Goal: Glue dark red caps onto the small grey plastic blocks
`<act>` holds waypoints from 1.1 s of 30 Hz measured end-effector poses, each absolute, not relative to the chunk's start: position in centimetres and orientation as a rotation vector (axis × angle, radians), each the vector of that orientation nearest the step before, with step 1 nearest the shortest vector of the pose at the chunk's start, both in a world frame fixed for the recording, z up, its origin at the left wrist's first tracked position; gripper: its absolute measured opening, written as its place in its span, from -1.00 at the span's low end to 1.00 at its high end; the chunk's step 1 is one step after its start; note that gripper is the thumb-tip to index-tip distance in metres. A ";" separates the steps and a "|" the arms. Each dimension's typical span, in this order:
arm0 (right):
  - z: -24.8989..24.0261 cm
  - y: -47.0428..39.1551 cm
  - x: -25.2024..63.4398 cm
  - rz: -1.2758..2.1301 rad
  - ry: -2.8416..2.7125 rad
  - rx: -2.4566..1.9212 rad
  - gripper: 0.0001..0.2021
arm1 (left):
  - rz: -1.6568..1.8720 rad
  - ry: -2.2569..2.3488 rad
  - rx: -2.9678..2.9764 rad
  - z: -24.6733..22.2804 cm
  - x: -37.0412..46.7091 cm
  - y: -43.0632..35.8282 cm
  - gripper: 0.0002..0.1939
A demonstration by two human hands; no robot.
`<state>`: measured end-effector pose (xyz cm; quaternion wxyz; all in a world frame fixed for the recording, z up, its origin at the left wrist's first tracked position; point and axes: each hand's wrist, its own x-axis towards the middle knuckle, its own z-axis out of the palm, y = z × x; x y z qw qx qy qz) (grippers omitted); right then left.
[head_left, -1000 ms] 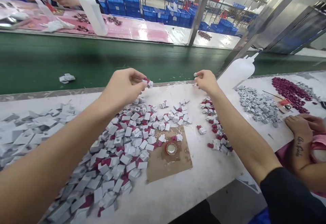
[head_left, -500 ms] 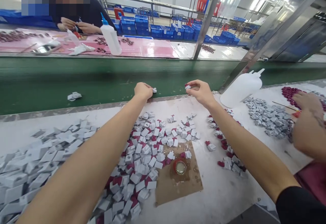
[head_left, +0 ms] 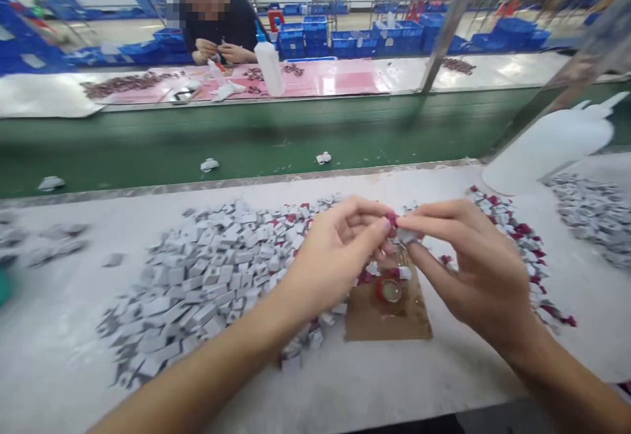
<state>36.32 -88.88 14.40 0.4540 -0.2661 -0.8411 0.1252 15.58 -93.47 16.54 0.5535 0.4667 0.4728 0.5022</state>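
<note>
My left hand [head_left: 340,253] pinches a small maroon piece [head_left: 391,218] between thumb and fingertips. Close against it, my right hand [head_left: 473,269] grips a small light-grey block [head_left: 408,234] with its thumb and fingers. The two pieces meet or nearly meet; fingers hide the contact. Below the hands lies a brown cardboard sheet [head_left: 389,325], bearing a small round red-rimmed dish [head_left: 389,290] and a few pieces. A large heap of grey blocks [head_left: 207,276], mixed with maroon bits near the card, spreads to the left. Grey-and-maroon pieces [head_left: 527,243] lie right of my right hand.
A green belt [head_left: 266,138] crosses beyond the table, carrying a few small pale pieces [head_left: 210,164]. A white bottle [head_left: 547,148] leans at the right near a metal post [head_left: 451,26]. Across the belt, a person [head_left: 221,33] works behind another white bottle [head_left: 270,69].
Both hands have drawn back from the belt's edge and come together above the card. The left hand's small pale piece now appears to lie on the belt. The view has turned left.
</note>
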 end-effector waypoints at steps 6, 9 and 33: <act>13.0 -95.0 38.2 0.973 -1.945 -0.824 -0.63 | 1.257 1.226 1.023 14.6 16.4 -100.4 -0.92; 12.0 -96.4 38.5 1.094 -1.936 -0.905 -0.82 | 1.303 1.312 1.109 12.8 17.0 -102.8 -0.89; 8.5 -97.6 41.2 1.078 -1.774 -1.171 -0.85 | 0.318 2.854 1.857 10.5 2.9 -106.6 -0.59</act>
